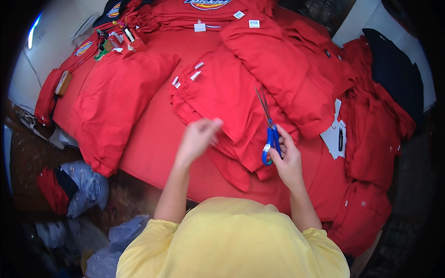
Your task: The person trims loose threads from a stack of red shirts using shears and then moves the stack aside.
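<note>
Our right fingers hold scissors — left fingers, blurred, we can't judge; a dip could nick red cloth.

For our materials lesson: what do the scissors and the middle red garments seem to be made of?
Scissors: blades probably smooth metal, being thin, grey and pointed; handles likely smooth plastic, from their bright blue. Middle red garments: apparently matte fabric, given soft folds; fibre unclear.

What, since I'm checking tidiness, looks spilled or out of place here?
Nothing looks spilled. The dark navy cloth at the far right stands out by colour against the red garments beside it, though it may belong there.
</note>
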A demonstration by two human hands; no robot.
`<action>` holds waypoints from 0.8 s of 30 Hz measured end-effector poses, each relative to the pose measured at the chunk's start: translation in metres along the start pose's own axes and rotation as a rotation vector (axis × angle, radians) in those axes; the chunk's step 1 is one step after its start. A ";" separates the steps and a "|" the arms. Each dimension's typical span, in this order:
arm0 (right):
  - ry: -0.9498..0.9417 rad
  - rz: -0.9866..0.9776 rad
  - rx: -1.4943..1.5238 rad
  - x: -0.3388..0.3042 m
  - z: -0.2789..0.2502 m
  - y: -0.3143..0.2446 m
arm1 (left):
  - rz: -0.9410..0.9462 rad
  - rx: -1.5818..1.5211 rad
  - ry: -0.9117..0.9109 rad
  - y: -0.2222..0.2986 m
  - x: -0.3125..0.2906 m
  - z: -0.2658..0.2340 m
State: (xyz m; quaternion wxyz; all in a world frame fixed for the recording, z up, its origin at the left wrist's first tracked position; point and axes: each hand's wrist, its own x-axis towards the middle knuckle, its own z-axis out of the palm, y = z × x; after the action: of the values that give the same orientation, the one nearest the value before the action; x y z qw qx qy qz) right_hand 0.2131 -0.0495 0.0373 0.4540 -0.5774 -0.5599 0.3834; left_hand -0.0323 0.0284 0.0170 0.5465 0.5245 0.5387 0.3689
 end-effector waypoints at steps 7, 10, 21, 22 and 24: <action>0.086 0.100 0.089 -0.029 -0.015 0.015 | 0.776 0.621 0.193 0.039 0.019 0.006; 0.094 -0.035 0.073 -0.019 0.003 0.022 | 0.933 0.717 -0.008 0.022 0.010 0.043; -0.552 -0.029 0.232 -0.060 0.061 0.000 | 0.126 0.997 -0.263 -0.006 -0.012 -0.133; -0.533 -0.070 0.169 -0.060 0.057 -0.005 | -0.113 1.163 -0.135 -0.006 -0.018 -0.154; -0.386 -0.275 -0.126 -0.053 0.044 -0.007 | -0.311 1.322 0.098 0.003 -0.023 -0.169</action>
State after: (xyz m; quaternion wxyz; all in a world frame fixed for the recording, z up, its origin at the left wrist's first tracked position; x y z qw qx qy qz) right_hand 0.1653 -0.0980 0.0280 0.3497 -0.4390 -0.7322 0.3857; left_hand -0.2004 0.0363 0.0467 0.1326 0.6473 0.7443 -0.0972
